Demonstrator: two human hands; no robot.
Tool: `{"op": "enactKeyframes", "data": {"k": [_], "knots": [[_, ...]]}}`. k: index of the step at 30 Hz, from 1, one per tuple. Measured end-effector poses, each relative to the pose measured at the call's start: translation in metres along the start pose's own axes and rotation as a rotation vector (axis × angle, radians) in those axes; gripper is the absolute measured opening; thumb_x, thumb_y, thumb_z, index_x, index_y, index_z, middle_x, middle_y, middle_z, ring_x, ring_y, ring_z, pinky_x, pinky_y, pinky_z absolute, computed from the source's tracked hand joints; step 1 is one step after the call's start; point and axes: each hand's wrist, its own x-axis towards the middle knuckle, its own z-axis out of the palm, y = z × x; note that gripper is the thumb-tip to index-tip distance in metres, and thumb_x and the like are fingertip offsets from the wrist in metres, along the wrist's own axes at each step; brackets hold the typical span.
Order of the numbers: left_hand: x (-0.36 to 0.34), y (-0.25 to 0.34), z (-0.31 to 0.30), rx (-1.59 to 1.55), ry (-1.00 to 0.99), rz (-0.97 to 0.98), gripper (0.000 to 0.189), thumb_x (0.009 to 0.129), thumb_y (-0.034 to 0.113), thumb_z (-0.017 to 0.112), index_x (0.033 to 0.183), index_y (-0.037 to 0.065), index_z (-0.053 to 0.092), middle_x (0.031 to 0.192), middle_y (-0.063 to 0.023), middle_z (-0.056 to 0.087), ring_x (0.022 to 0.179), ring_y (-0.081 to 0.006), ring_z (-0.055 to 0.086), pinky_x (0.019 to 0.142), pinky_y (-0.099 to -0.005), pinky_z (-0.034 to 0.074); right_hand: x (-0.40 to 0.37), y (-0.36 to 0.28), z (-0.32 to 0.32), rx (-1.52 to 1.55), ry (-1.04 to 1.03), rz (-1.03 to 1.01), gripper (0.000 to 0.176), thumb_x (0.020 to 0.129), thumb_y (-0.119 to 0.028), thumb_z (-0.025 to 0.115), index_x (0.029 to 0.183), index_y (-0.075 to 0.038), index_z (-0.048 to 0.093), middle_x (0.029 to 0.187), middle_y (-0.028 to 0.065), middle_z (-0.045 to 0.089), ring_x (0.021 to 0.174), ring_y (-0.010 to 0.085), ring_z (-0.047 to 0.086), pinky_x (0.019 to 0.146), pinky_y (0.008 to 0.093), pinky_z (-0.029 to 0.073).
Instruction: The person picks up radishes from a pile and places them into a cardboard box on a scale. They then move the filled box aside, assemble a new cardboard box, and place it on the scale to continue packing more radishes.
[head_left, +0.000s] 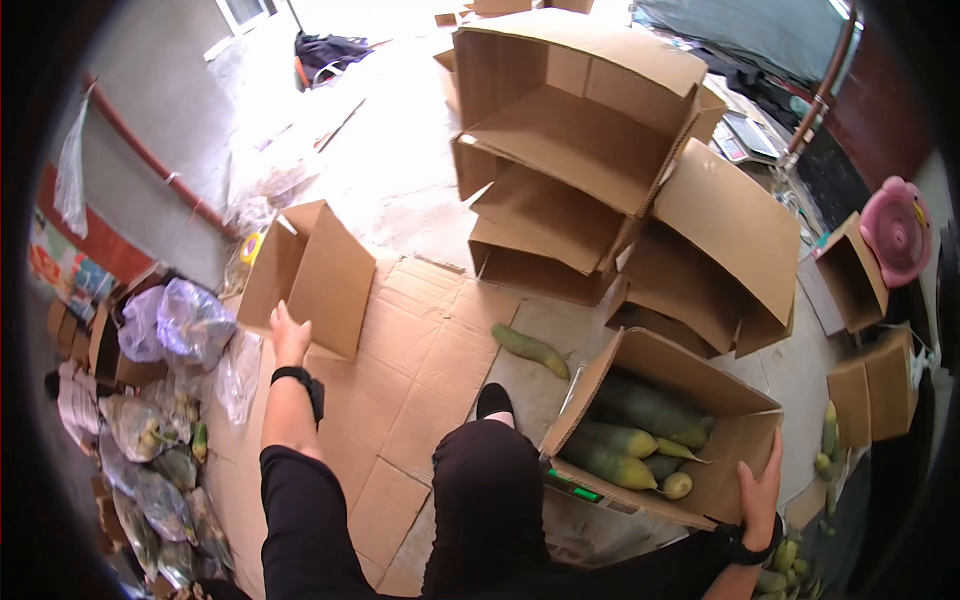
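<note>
Head view: your left hand [290, 335] lies open against the near edge of the empty carton [312, 272], which sits straight ahead of it on flattened cardboard [420, 370]. Your right hand [760, 490] grips the near-right flap of the carton of green gourds [735, 455], whose body lies to its left.

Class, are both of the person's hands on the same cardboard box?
No, the left hand touches the open box, while the right hand grips a separate vegetable box.
</note>
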Motion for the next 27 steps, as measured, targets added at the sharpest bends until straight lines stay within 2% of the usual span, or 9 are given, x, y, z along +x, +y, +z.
{"op": "enactKeyframes", "data": {"k": [6, 8, 10, 11, 12, 14, 15, 17, 27], "knots": [[-0.004, 0.018, -0.004, -0.048, -0.181, -0.103, 0.078, 0.072, 0.02, 0.071, 0.137, 0.002, 0.031, 0.135, -0.0273, 0.036, 0.123, -0.0374, 0.042, 0.1, -0.0385, 0.039, 0.001, -0.005, 0.001, 0.121, -0.006, 0.056, 0.077, 0.075, 0.001, 0.057, 0.143, -0.006, 0.022, 0.136, 0.0215, 0.039, 0.122, 0.0312, 0.044, 0.102, 0.0345, 0.034], [-0.004, 0.018, 0.009, 0.048, -0.104, -0.048, 0.066, 0.072, 0.02, 0.071, 0.13, 0.003, 0.043, 0.124, -0.0271, 0.05, 0.112, -0.0343, 0.053, 0.091, -0.0377, 0.046, 0.001, -0.009, 0.0, 0.137, -0.021, 0.102, 0.076, 0.075, 0.0, 0.057, 0.143, -0.007, 0.022, 0.136, 0.0216, 0.04, 0.122, 0.0309, 0.044, 0.102, 0.0344, 0.034], [-0.001, 0.015, 0.015, 0.035, -0.338, -0.121, 0.045, 0.072, 0.019, 0.071, 0.112, 0.0, 0.059, 0.102, -0.0251, 0.062, 0.101, -0.0301, 0.061, 0.085, -0.0381, 0.049, 0.002, -0.003, 0.001, 0.11, -0.016, 0.081, 0.076, 0.075, 0.0, 0.057, 0.143, -0.007, 0.023, 0.135, 0.0217, 0.04, 0.121, 0.0311, 0.044, 0.101, 0.0345, 0.035], [-0.016, 0.044, -0.01, 0.001, -0.388, -0.227, 0.025, 0.074, 0.019, 0.069, 0.09, -0.001, 0.067, 0.089, -0.0207, 0.067, 0.092, -0.0275, 0.065, 0.079, -0.0395, 0.051, 0.002, 0.0, 0.001, 0.084, -0.007, 0.061, 0.076, 0.075, 0.0, 0.057, 0.143, -0.007, 0.023, 0.135, 0.0218, 0.04, 0.121, 0.0312, 0.045, 0.101, 0.0347, 0.035], [-0.017, 0.043, -0.006, 0.003, -0.389, -0.224, 0.025, 0.074, 0.019, 0.069, 0.09, -0.001, 0.067, 0.089, -0.0207, 0.067, 0.092, -0.0275, 0.065, 0.079, -0.0395, 0.051, 0.001, 0.002, 0.0, 0.085, -0.007, 0.065, 0.076, 0.075, 0.0, 0.057, 0.143, -0.007, 0.023, 0.135, 0.0218, 0.04, 0.121, 0.0312, 0.045, 0.101, 0.0347, 0.035], [-0.019, 0.041, 0.004, 0.039, -0.318, -0.134, 0.028, 0.076, 0.014, 0.06, 0.098, -0.002, 0.065, 0.077, -0.0194, 0.066, 0.063, -0.0294, 0.066, 0.06, -0.0374, 0.053, 0.002, 0.003, 0.0, 0.061, -0.016, 0.034, 0.076, 0.075, -0.001, 0.057, 0.143, -0.007, 0.023, 0.135, 0.0222, 0.04, 0.121, 0.0319, 0.045, 0.101, 0.035, 0.035], [-0.018, 0.042, 0.007, 0.045, -0.318, -0.132, 0.028, 0.076, 0.014, 0.06, 0.098, -0.002, 0.065, 0.077, -0.0194, 0.066, 0.063, -0.0294, 0.066, 0.06, -0.0374, 0.053, 0.002, 0.003, 0.001, 0.064, -0.018, 0.039, 0.076, 0.075, -0.001, 0.057, 0.143, -0.007, 0.023, 0.135, 0.0222, 0.04, 0.121, 0.0319, 0.045, 0.101, 0.035, 0.035], [-0.019, 0.047, 0.014, 0.162, -0.058, 0.105, 0.019, 0.078, 0.02, 0.06, 0.08, 0.003, 0.068, 0.088, -0.0165, 0.067, 0.087, -0.0328, 0.064, 0.074, -0.0426, 0.05, 0.002, 0.0, 0.0, 0.089, -0.033, 0.064, 0.075, 0.075, -0.002, 0.057, 0.142, -0.007, 0.023, 0.135, 0.0222, 0.04, 0.122, 0.0322, 0.044, 0.101, 0.0351, 0.035], [-0.008, 0.163, 0.053, -0.093, -0.057, 0.228, 0.022, 0.078, 0.025, 0.058, 0.08, 0.006, 0.069, 0.083, -0.0182, 0.065, 0.083, -0.0366, 0.062, 0.072, -0.0452, 0.05, 0.002, -0.001, 0.0, 0.053, -0.049, 0.087, 0.074, 0.076, 0.001, 0.057, 0.142, -0.006, 0.025, 0.138, 0.0204, 0.039, 0.124, 0.0308, 0.042, 0.102, 0.0348, 0.034]]}}
